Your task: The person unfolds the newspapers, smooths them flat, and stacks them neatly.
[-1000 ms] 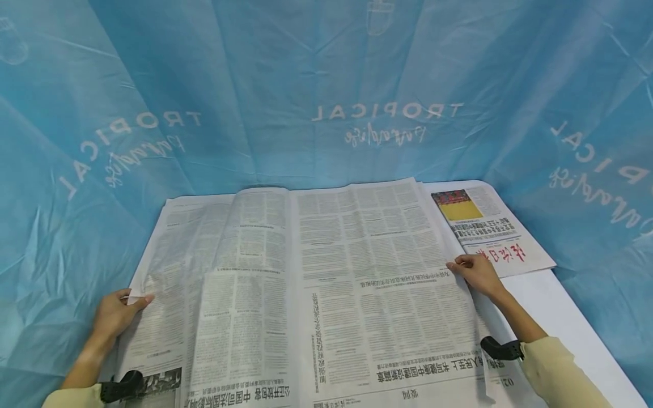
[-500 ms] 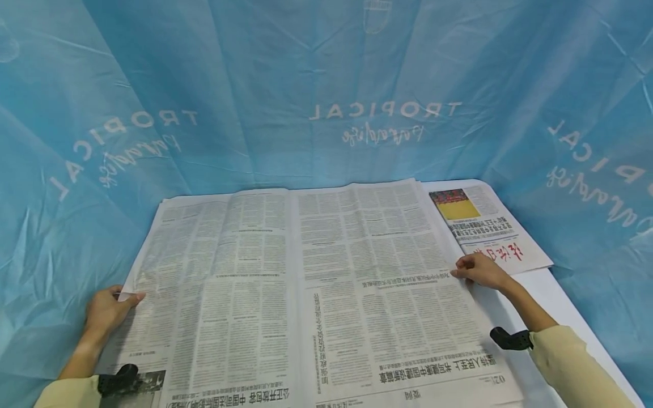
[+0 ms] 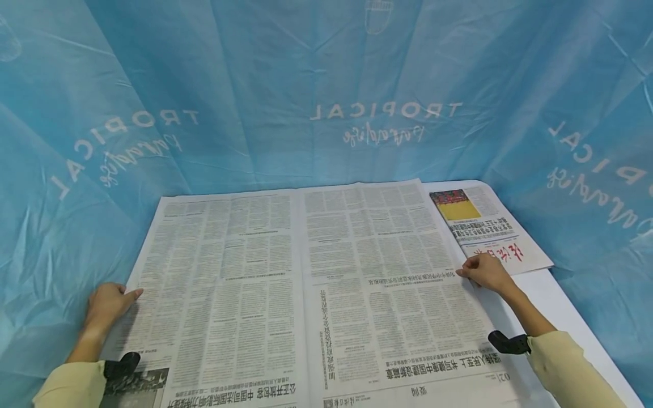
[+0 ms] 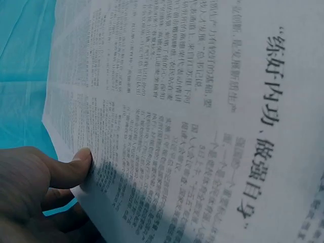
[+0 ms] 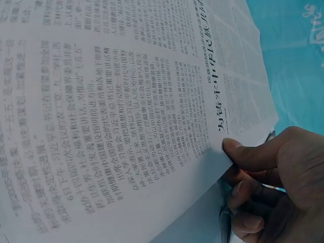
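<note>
A large newspaper (image 3: 255,272) lies spread open across the white table, its centre fold running away from me. At its left edge my left hand (image 3: 108,306) pinches the paper; in the left wrist view the thumb (image 4: 81,164) presses on top and the other fingers go underneath. My right hand (image 3: 486,272) pinches the right edge, and the right wrist view has the thumb (image 5: 235,147) on the print with curled fingers below. The sheet's edge is slightly raised beside the right hand. Page print faces up, upside down from my side.
A folded newspaper (image 3: 505,252) with red title characters and a colour photo lies at the back right of the white table (image 3: 556,317). A blue printed curtain (image 3: 326,153) hangs close behind and along both sides.
The left page, bulged and folded over earlier, now lies flatter and spread wide. My left hand has moved slightly left, my right hand slightly right, both keeping hold of the newspaper's edges.
</note>
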`<state>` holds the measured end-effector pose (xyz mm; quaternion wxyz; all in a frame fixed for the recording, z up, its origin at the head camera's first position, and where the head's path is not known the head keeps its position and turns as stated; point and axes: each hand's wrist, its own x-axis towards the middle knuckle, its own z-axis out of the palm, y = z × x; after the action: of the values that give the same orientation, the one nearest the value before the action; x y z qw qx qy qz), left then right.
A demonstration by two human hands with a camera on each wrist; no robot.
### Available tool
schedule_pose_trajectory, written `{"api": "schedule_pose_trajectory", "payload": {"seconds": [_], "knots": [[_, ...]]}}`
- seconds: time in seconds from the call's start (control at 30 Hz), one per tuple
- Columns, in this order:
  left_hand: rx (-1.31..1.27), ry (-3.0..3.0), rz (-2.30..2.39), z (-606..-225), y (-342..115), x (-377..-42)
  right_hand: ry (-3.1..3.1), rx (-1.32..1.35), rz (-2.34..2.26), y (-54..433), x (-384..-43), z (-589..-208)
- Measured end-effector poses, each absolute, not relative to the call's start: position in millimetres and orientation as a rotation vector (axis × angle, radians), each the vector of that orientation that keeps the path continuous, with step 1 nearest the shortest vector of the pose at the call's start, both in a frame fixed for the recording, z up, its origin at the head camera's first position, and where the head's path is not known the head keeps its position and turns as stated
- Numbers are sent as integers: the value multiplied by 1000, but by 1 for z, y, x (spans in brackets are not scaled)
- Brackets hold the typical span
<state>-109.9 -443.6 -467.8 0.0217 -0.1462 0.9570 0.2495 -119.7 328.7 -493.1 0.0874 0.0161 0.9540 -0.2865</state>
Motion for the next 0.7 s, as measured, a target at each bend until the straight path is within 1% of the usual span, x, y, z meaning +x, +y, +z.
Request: {"api": "schedule_pose_trajectory", "payload": {"seconds": [0.2, 0.7], "knots": [[-555, 2946, 751, -470, -443, -114, 2850, 81, -886, 330, -119, -494], [-581, 2911, 701, -466, -439, -115, 2858, 129, -899, 328, -116, -497]]}}
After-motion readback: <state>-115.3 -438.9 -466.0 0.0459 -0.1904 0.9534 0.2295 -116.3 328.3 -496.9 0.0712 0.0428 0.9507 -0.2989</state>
